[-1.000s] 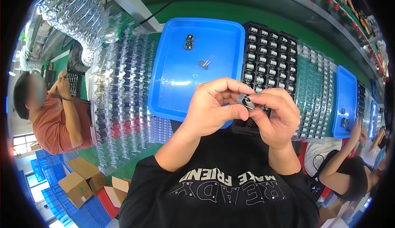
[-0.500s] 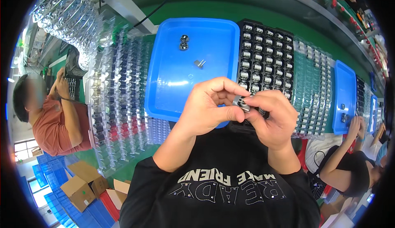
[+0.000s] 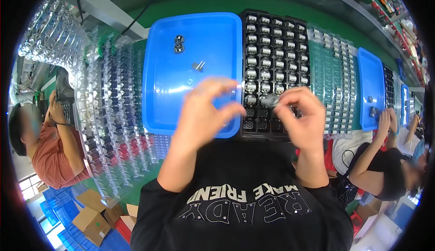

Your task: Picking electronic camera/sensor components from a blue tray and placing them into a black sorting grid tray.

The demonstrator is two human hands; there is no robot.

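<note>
Two blurred hands, left hand (image 3: pixel 204 115) and right hand (image 3: pixel 301 122), hide a small metal part (image 3: pixel 271 100).

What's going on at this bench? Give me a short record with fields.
Left hand: left hand, open, fingers spread, blurred, over the blue tray
Right hand: right hand pinching a small metal part above the black tray
Blue tray: a few loose metal pieces
Black tray: most pockets hold metal parts, the nearest ones are bare
Sides: clear plastic trays
</note>
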